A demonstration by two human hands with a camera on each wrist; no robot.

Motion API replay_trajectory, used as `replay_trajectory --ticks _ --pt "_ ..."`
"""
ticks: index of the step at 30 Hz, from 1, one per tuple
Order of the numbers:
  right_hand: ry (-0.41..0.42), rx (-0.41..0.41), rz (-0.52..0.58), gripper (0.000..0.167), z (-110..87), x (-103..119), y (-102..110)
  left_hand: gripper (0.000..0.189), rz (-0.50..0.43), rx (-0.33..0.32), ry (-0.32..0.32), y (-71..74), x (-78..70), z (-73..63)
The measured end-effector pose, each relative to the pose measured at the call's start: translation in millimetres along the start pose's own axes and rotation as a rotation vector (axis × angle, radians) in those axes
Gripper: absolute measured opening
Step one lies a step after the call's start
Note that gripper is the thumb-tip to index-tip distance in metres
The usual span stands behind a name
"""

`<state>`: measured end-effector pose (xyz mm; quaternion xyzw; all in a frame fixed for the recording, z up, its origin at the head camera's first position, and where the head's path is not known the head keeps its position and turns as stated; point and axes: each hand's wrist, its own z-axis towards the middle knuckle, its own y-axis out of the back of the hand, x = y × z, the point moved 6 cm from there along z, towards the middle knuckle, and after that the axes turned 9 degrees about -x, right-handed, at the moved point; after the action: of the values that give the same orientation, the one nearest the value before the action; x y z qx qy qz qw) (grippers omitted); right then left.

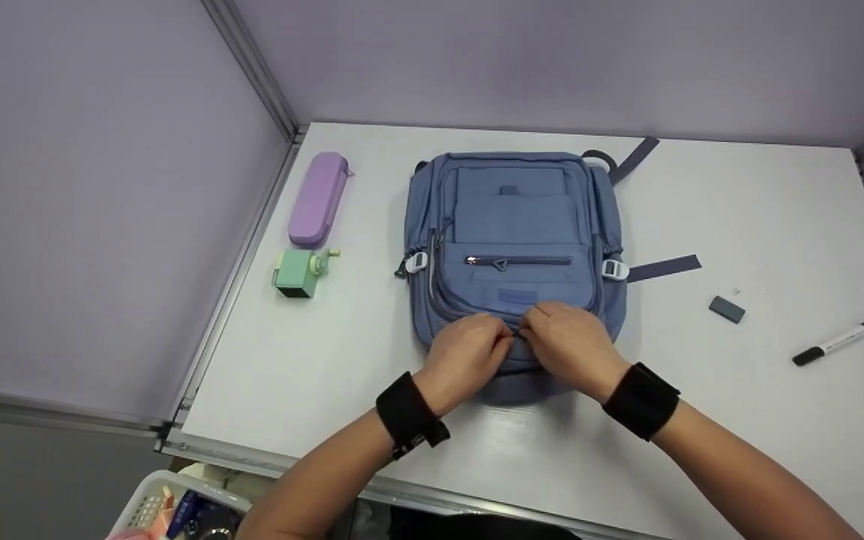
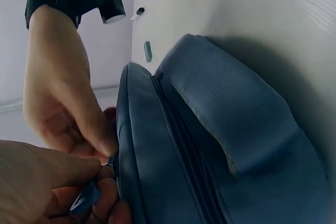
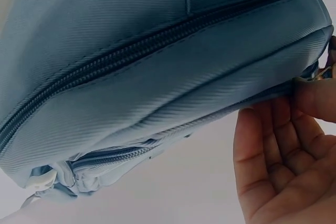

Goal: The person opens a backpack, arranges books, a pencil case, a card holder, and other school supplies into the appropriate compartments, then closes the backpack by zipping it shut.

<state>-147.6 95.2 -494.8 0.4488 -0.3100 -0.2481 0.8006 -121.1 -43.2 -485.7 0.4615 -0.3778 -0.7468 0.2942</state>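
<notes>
A blue backpack (image 1: pixel 511 221) lies on its back on the white table, its front pockets facing up. Both hands meet at the lower edge of its front pocket. My left hand (image 1: pixel 466 352) pinches a zipper pull (image 2: pixel 86 198), whose blue tab hangs between the curled fingers in the left wrist view. Right beside it, my right hand (image 1: pixel 571 345) pinches the pocket's edge by the zipper between thumb and fingers. In the right wrist view, the right fingers (image 3: pixel 249 145) are bent up against the fabric. A longer zipper (image 3: pixel 105 64) runs along the bag's side.
Left of the bag are a purple pencil case (image 1: pixel 319 199) and a green pencil sharpener (image 1: pixel 297 272) with a crank. To the right lie a dark grey eraser (image 1: pixel 727 309) and a marker (image 1: pixel 837 343). Straps (image 1: pixel 664 268) stick out rightward. A basket (image 1: pixel 151 491) sits below the table's front left edge.
</notes>
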Motion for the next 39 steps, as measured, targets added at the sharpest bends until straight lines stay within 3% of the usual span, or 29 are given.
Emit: replay_trajectory --ticks 5,10,18,21,24,28,33,39 --pt "-0.015 -0.011 0.041 0.003 -3.0 -0.1 -0.6 0.012 -0.007 0.017 0.004 -3.8 -1.8 3.2" --pt "0.026 -0.067 0.091 0.016 -4.4 3.6 3.0 0.012 -0.041 0.024 0.008 -4.1 -0.4 4.6" --pt "0.079 -0.118 0.135 0.013 -6.5 6.6 -3.3 0.016 -0.142 0.092 0.079 -2.9 4.1 3.9" --pt "0.058 -0.126 0.165 0.014 -8.1 5.6 -4.3 0.017 -0.069 0.052 0.03 4.9 5.9 6.2" --pt "0.004 -0.116 0.201 0.015 -9.1 3.9 -4.1 0.019 0.077 0.021 -0.072 7.0 6.4 11.2" --pt "-0.073 -0.103 0.247 0.016 -9.9 2.6 -3.9 0.02 0.226 0.069 -0.173 -3.7 6.0 15.4" --pt "-0.126 -0.091 0.273 0.017 -11.2 3.4 -5.9 0.011 0.246 0.118 -0.182 -13.9 8.7 16.7" --pt "-0.173 -0.103 0.287 0.019 -15.2 1.4 -0.9 0.01 0.261 0.068 -0.199 -10.2 10.7 15.6"
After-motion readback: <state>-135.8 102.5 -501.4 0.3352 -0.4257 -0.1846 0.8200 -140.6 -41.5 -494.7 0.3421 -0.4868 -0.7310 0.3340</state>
